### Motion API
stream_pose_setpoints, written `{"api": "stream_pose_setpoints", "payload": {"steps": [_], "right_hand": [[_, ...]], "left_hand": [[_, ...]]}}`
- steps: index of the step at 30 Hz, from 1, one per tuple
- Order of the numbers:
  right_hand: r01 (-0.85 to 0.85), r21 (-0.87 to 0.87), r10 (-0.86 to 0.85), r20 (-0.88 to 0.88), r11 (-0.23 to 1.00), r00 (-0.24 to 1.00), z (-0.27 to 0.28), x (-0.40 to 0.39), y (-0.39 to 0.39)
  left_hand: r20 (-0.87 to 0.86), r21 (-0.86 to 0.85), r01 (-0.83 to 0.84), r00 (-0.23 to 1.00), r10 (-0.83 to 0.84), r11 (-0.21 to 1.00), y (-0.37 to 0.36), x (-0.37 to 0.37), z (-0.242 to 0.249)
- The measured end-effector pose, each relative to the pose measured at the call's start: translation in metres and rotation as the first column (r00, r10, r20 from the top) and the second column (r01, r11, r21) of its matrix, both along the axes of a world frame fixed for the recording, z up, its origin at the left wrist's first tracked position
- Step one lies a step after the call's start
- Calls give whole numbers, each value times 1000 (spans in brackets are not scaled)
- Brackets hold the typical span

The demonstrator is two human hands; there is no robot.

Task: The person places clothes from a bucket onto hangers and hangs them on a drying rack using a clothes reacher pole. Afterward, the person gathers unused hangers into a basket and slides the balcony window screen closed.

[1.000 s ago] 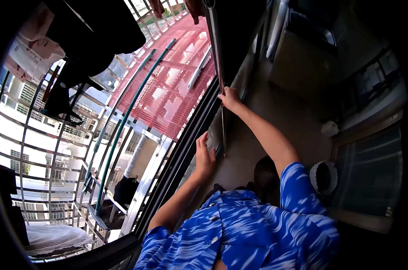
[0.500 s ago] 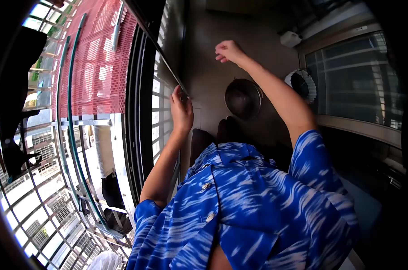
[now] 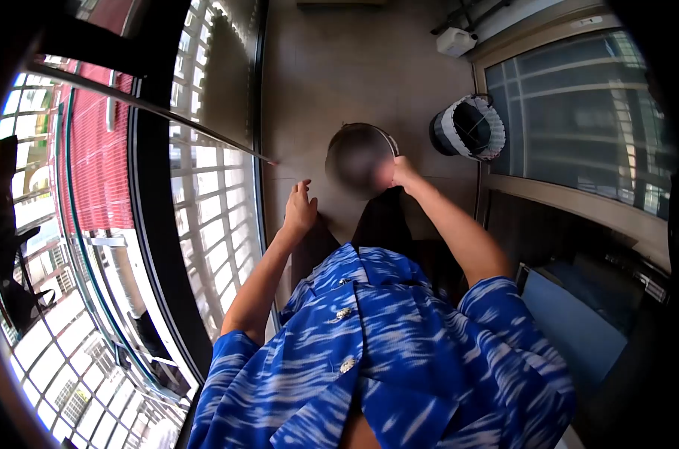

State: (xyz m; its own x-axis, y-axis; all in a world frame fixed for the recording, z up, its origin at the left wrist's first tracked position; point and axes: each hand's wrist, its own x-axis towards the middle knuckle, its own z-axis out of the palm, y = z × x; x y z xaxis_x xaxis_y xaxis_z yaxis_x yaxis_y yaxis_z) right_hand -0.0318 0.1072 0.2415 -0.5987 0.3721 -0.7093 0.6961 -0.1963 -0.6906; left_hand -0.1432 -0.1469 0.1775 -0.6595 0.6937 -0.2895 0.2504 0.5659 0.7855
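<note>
My left hand (image 3: 300, 207) is raised at centre left, its fingers loosely apart and nothing in them. Beyond its fingertips is the lower end of a long thin pole (image 3: 205, 132), which slants in from the upper left; hand and pole are apart. My right hand (image 3: 399, 175) is at the right rim of a dark round bucket-like container (image 3: 354, 159) in front of my legs. The right fingers are smeared by motion over the container, so their grip cannot be made out. The inside of the container is blurred too.
A dark basket with a white frilled rim (image 3: 446, 129) stands at the right, beside a framed glass panel (image 3: 571, 112). A white jug-like container (image 3: 455, 43) is further back. At the left are a barred window (image 3: 220, 202) and red mesh (image 3: 100, 165). A blue panel (image 3: 564, 322) is at lower right.
My left hand has come away from the pole's end. My right hand has moved down and back toward me, from above the floor to the container's rim. The whole view has shifted.
</note>
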Motion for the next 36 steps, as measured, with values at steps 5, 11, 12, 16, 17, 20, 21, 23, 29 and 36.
{"api": "stream_pose_setpoints", "payload": {"steps": [5,11,12,16,17,20,21,23,29,36], "right_hand": [[-162,16,154,237,987,959,-16,-4,-35],[-117,-119,154,392,986,907,-60,15,-63],[-122,-131,165,402,984,901,-66,18,-64],[-64,-184,140,436,981,889,-121,32,-61],[-8,-185,85,416,983,905,-146,36,-58],[81,-184,-2,394,980,919,-210,37,-55],[110,-173,-36,382,979,923,-229,35,-56],[-8,-99,44,372,995,927,-250,16,-60],[-511,567,500,192,646,845,-268,-55,-75],[-312,896,495,125,316,860,-402,-13,-98]], "left_hand": [[7,-61,-69,998,70,996,-27,28,-25],[374,-170,-138,907,193,976,-32,72,-67],[414,-218,-147,881,228,965,-23,70,-70],[410,-228,-207,866,287,951,0,72,-112],[403,-224,-229,864,303,948,7,72,-131],[453,-210,-358,789,415,910,16,94,-237],[454,-215,-360,786,420,908,21,95,-248],[628,-210,-488,597,499,848,36,90,-263],[620,-298,-693,382,685,656,45,108,-351],[591,-299,-765,320,740,570,47,91,-380]]}}
